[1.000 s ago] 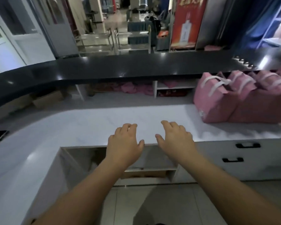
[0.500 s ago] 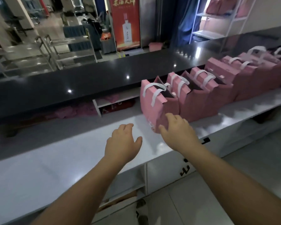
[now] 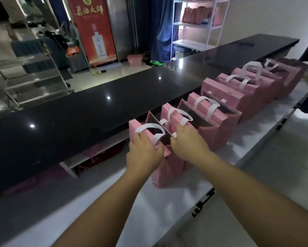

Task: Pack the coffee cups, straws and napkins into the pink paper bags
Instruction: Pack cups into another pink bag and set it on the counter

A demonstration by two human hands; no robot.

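A row of several pink paper bags with white handles stands on the white counter, running off to the far right. The nearest pink bag is open at the top. My left hand grips its left rim by a white handle. My right hand holds its right rim, fingers curled over the edge. The second bag stands right behind it. No cups, straws or napkins are in sight.
A raised black bar top runs along the far side of the counter. Drawers with black handles sit under the counter's near edge. A white shelf unit and a red poster stand beyond the bar.
My view has swung right along the counter. Both hands have moved from hovering over the bare counter onto the nearest pink bag and taken hold of its top edges.
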